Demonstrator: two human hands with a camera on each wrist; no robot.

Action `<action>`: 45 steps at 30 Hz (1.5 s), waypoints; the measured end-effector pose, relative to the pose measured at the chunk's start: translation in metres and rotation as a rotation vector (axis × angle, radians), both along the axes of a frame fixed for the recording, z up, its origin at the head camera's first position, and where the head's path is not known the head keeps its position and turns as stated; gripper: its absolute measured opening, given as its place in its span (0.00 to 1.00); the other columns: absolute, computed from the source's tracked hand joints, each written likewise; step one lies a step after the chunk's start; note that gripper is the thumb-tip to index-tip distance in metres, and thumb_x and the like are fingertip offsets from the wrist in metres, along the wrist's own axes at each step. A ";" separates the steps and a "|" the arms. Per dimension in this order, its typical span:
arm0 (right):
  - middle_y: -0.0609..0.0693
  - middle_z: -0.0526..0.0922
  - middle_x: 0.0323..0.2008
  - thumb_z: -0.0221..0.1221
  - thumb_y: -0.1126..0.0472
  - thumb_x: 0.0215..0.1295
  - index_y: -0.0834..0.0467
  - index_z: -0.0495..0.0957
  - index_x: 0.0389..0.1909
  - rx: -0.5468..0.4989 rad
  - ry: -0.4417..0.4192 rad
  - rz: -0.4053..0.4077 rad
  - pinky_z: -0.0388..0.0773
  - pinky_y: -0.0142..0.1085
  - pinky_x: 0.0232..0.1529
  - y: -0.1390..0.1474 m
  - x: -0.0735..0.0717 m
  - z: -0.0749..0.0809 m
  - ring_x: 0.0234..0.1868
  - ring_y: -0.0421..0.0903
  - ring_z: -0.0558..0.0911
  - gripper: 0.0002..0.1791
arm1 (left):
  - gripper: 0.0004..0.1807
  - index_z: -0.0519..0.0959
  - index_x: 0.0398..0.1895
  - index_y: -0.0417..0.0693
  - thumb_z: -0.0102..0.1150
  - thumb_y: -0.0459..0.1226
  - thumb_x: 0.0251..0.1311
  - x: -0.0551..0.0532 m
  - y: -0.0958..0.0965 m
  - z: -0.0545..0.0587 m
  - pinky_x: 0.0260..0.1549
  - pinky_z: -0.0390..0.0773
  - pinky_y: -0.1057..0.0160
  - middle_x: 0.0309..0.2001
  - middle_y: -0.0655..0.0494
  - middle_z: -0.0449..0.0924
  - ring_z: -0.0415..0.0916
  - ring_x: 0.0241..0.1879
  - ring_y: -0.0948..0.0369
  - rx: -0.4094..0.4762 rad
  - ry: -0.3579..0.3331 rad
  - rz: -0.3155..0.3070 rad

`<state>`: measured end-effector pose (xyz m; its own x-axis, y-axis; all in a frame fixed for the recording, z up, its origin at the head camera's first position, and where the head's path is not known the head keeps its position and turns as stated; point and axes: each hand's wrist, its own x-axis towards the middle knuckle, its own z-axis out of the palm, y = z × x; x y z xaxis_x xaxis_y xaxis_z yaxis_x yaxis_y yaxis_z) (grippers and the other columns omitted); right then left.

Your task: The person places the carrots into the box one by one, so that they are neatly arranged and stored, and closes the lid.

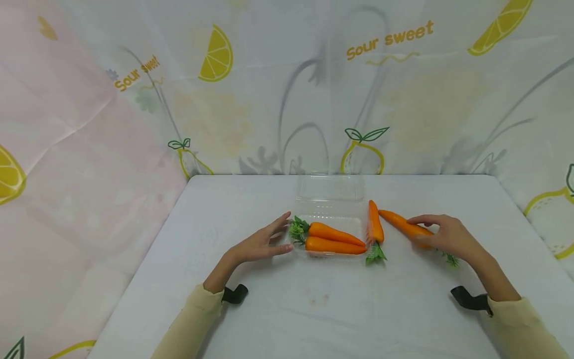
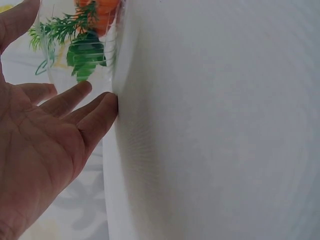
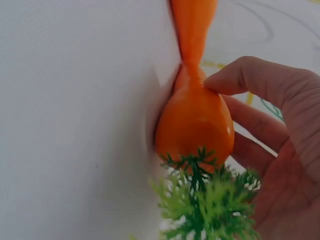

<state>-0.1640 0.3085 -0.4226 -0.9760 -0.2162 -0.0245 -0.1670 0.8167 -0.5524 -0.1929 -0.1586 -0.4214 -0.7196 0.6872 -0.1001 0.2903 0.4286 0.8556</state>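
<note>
1. Over on the right of the white table (image 1: 278, 319), the right hand (image 1: 453, 238) had the outermost carrot (image 1: 403, 224), pinching it between thumb and fingers!
2. Only the right wrist view showed the thumb (image 3: 265, 77) set on the orange surface, feathery greens (image 3: 205, 200) large in front, finger ends hidden behind.
3. Just beside its tip lay another carrot (image 1: 375, 224), close along the right side of the clear box (image 1: 358, 223); touching or not, I couldn't tell.
4. Two more carrots (image 1: 336, 245) sat inside, lid (image 1: 329, 188) flung back.
5. And the left hand (image 1: 262, 244)? Fingers spread at the box's left end, while the left wrist view revealed a broad leaf (image 2: 86, 56).
</note>
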 end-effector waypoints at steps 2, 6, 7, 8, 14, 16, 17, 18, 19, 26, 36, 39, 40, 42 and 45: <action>0.68 0.79 0.51 0.67 0.58 0.59 0.59 0.82 0.53 -0.010 -0.010 -0.008 0.71 0.40 0.35 0.001 0.000 -0.001 0.43 0.58 0.75 0.21 | 0.49 0.39 0.79 0.40 0.61 0.39 0.67 0.005 0.002 0.009 0.67 0.59 0.44 0.76 0.38 0.47 0.51 0.73 0.44 0.008 -0.015 -0.003; 0.69 0.77 0.53 0.67 0.59 0.57 0.60 0.82 0.54 -0.022 -0.041 -0.016 0.69 0.37 0.30 0.003 0.000 -0.001 0.38 0.54 0.73 0.22 | 0.49 0.39 0.79 0.41 0.61 0.39 0.67 0.005 0.002 0.009 0.67 0.59 0.44 0.76 0.38 0.47 0.51 0.73 0.44 0.011 -0.017 -0.004; 0.69 0.77 0.54 0.67 0.59 0.57 0.60 0.82 0.54 -0.021 -0.049 -0.021 0.69 0.37 0.30 0.004 0.000 -0.001 0.38 0.53 0.72 0.22 | 0.49 0.39 0.79 0.41 0.61 0.39 0.67 0.005 0.002 0.009 0.67 0.59 0.44 0.76 0.38 0.48 0.51 0.73 0.44 0.010 -0.017 -0.004; 0.69 0.77 0.54 0.67 0.59 0.57 0.60 0.82 0.54 -0.020 -0.057 -0.022 0.69 0.37 0.30 0.005 0.000 0.000 0.38 0.53 0.72 0.23 | 0.48 0.39 0.79 0.41 0.61 0.39 0.67 0.005 0.002 0.009 0.67 0.59 0.44 0.76 0.38 0.48 0.51 0.73 0.44 0.007 -0.017 -0.005; 0.68 0.78 0.54 0.68 0.62 0.56 0.61 0.83 0.52 -0.009 -0.045 0.000 0.74 0.53 0.42 0.009 -0.001 0.001 0.47 0.60 0.73 0.21 | 0.49 0.39 0.79 0.42 0.61 0.39 0.67 0.006 0.002 0.008 0.67 0.59 0.44 0.76 0.39 0.49 0.52 0.73 0.45 -0.001 -0.016 0.001; 0.68 0.78 0.53 0.67 0.64 0.55 0.61 0.83 0.51 -0.005 -0.025 0.020 0.72 0.60 0.46 0.010 -0.002 0.001 0.49 0.63 0.73 0.20 | 0.49 0.40 0.79 0.42 0.62 0.40 0.67 0.006 0.002 0.008 0.67 0.59 0.44 0.76 0.39 0.49 0.52 0.73 0.45 -0.001 -0.016 0.005; 0.68 0.79 0.52 0.67 0.65 0.55 0.61 0.83 0.51 0.003 -0.011 0.029 0.70 0.64 0.48 0.010 -0.002 0.001 0.50 0.65 0.72 0.20 | 0.49 0.40 0.79 0.43 0.62 0.40 0.66 0.006 0.002 0.008 0.67 0.59 0.44 0.76 0.39 0.49 0.52 0.73 0.45 0.000 -0.014 0.006; 0.67 0.79 0.52 0.67 0.65 0.54 0.61 0.83 0.50 0.013 0.003 0.036 0.68 0.66 0.49 0.010 -0.002 0.000 0.51 0.65 0.72 0.19 | 0.49 0.40 0.79 0.42 0.62 0.40 0.66 0.006 0.002 0.007 0.67 0.59 0.44 0.76 0.38 0.49 0.52 0.73 0.45 0.000 -0.014 0.007; 0.67 0.80 0.51 0.67 0.66 0.54 0.61 0.84 0.49 0.027 0.019 0.042 0.67 0.67 0.49 0.010 -0.001 0.000 0.51 0.66 0.71 0.19 | 0.49 0.40 0.79 0.42 0.62 0.40 0.66 0.006 0.002 0.007 0.67 0.59 0.44 0.76 0.38 0.49 0.52 0.73 0.45 0.001 -0.014 0.007; 0.63 0.82 0.46 0.67 0.69 0.53 0.57 0.85 0.44 0.113 0.105 0.049 0.65 0.68 0.46 0.009 0.000 -0.001 0.51 0.67 0.69 0.16 | 0.48 0.40 0.79 0.44 0.61 0.40 0.67 0.004 0.001 0.004 0.67 0.59 0.44 0.75 0.39 0.50 0.53 0.73 0.45 -0.007 -0.011 0.010; 0.55 0.85 0.37 0.57 0.82 0.48 0.56 0.87 0.36 0.114 0.331 0.067 0.61 0.61 0.43 0.007 0.004 -0.009 0.48 0.60 0.69 0.22 | 0.50 0.39 0.80 0.50 0.63 0.41 0.66 -0.010 -0.004 -0.025 0.67 0.61 0.48 0.76 0.46 0.50 0.53 0.73 0.50 -0.032 0.021 0.026; 0.53 0.85 0.34 0.57 0.83 0.46 0.55 0.88 0.34 0.089 0.407 0.083 0.64 0.58 0.39 0.006 0.004 -0.014 0.44 0.58 0.71 0.23 | 0.50 0.40 0.80 0.53 0.63 0.43 0.65 -0.011 -0.005 -0.025 0.67 0.62 0.50 0.76 0.49 0.52 0.54 0.73 0.53 -0.033 0.024 0.029; 0.52 0.85 0.33 0.57 0.84 0.45 0.55 0.88 0.33 0.081 0.428 0.090 0.65 0.57 0.38 0.006 0.003 -0.015 0.43 0.58 0.71 0.23 | 0.50 0.40 0.80 0.54 0.63 0.43 0.65 -0.010 -0.005 -0.025 0.67 0.63 0.50 0.76 0.50 0.52 0.54 0.73 0.53 -0.033 0.024 0.030; 0.50 0.84 0.31 0.58 0.84 0.44 0.55 0.88 0.31 0.064 0.447 0.098 0.66 0.56 0.37 0.006 0.003 -0.017 0.42 0.58 0.72 0.23 | 0.50 0.40 0.80 0.55 0.63 0.45 0.65 -0.010 -0.005 -0.024 0.67 0.63 0.51 0.76 0.51 0.53 0.54 0.73 0.55 -0.033 0.022 0.031; 0.49 0.82 0.31 0.59 0.85 0.44 0.54 0.88 0.28 0.030 0.408 0.095 0.70 0.54 0.39 0.006 0.004 -0.018 0.41 0.57 0.73 0.23 | 0.50 0.41 0.80 0.55 0.63 0.47 0.65 -0.010 -0.005 -0.023 0.67 0.63 0.52 0.76 0.53 0.53 0.54 0.73 0.56 -0.036 0.024 0.031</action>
